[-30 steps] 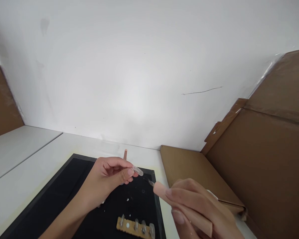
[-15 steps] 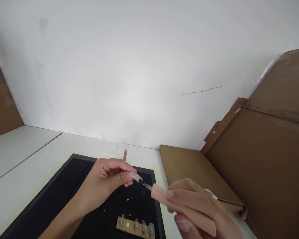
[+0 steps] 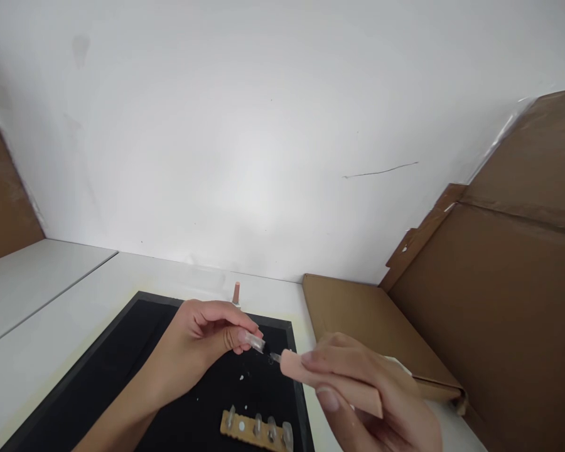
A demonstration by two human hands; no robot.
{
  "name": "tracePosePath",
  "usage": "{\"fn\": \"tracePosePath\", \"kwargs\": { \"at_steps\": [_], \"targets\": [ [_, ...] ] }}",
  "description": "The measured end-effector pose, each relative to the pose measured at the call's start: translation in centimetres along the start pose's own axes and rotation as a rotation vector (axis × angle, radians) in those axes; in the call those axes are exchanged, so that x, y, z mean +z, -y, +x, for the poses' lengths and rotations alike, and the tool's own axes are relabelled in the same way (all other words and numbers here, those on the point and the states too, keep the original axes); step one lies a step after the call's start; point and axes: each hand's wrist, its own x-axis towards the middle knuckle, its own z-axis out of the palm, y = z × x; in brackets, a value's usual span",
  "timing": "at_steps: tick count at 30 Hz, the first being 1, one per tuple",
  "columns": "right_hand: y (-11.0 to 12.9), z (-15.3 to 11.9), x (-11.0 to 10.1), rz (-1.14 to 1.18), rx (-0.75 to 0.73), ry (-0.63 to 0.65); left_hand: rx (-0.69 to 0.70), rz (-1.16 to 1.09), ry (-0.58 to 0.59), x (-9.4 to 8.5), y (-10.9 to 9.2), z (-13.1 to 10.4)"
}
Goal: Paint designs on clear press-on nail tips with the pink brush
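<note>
As two hands meet over a dark work surface, one clear nail tip (image 3: 254,342) sits pinched between the thumb and forefinger of the left hand (image 3: 207,339), at seven o'clock in the view, its other fingers curled in behind. At five o'clock, the right hand (image 3: 371,383) grips one peach-handled brush (image 3: 332,378), thumb and fingers pressed on its handle. The brush points toward ten o'clock, its dark bristles right at the nail tip's free end; whether they touch is hard to tell.

At six o'clock lies one tan strip (image 3: 249,429), bearing four clear pieces (image 3: 258,425) standing in a row and a single white dot (image 3: 242,426) between the first and second from the left. At least three pale flecks (image 3: 242,377) dot the one black mat (image 3: 122,358), which has a grey border and lies beneath the hands.

One slim pink object (image 3: 236,292) stands upright beyond the left hand, at one o'clock from it. The white table (image 3: 56,301) shows one seam toward eight o'clock. One flat cardboard box (image 3: 358,320) rests at four o'clock, with brown cardboard panels (image 3: 513,301) rising at three and nine. A white wall (image 3: 254,125) fills twelve o'clock, marked by one thin dark line (image 3: 380,171) at two.
</note>
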Motion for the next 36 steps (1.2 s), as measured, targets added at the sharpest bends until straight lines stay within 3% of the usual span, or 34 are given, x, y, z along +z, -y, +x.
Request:
{"fn": "tracePosePath", "kwargs": {
  "at_steps": [4,10,15,20,26,31,36],
  "targets": [
    [-0.3,-0.4,0.0,0.002,0.01,-0.073,0.037,-0.021,0.025,-0.1,0.4,0.2],
    [-0.1,0.0,0.2,0.042,-0.013,-0.004,0.091,0.02,0.028,-0.4,0.5,0.2],
    [-0.3,-0.1,0.1,0.056,0.012,-0.091,0.076,0.031,0.049,-0.4,0.5,0.2],
    [-0.2,0.0,0.1,0.068,-0.006,0.006,0.026,0.033,0.07,0.0,0.2,0.4],
    [-0.4,-0.2,0.1,0.078,-0.007,-0.045,0.029,0.107,0.141,-0.1,0.5,0.2],
    [-1.1,-1.4,-0.4,-0.077,0.0,-0.046,-0.008,0.172,0.166,-0.1,0.6,0.2],
    [-0.8,-1.4,-0.4,0.049,0.016,0.048,-0.07,0.206,0.173,0.2,0.6,0.5]
  ]
}}
